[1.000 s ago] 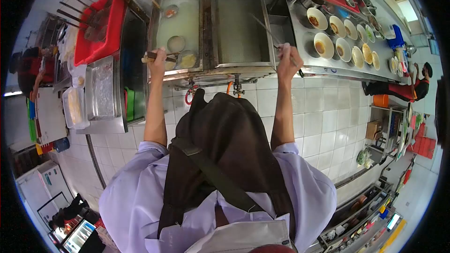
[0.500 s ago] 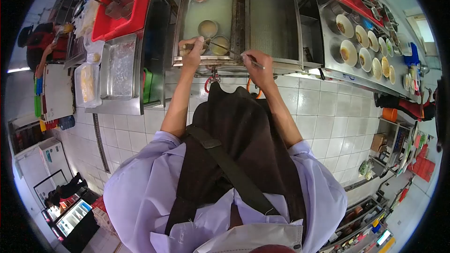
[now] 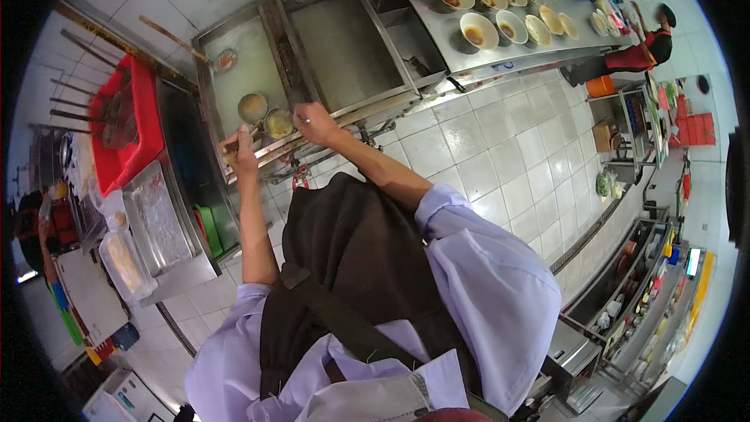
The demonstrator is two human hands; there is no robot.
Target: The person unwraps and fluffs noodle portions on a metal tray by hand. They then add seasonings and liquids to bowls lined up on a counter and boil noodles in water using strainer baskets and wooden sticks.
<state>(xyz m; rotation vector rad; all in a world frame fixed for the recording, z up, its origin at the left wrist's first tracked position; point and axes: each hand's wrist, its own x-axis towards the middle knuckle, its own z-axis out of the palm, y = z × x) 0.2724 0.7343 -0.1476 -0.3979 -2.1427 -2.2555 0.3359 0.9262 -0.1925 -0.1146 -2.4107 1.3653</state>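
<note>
My left hand is closed around the handles of round noodle strainers at the front edge of the left water basin. One strainer sits in the cloudy water, and a second strainer with pale food in it is to its right. My right hand is a fist just right of the second strainer, gripping a thin stick-like tool whose end shows at the fist. A third strainer with a long wooden handle lies at the back of the basin.
Right of the divider is another water-filled basin. Several bowls with sauce stand on the steel counter. To the left are a red crate of long-handled tools and a metal tray. A co-worker stands far right.
My view has turned, so the basins appear further left and tilted. The right hand has come closer to the strainers and the left hand. The left hand keeps its hold on the handles.
</note>
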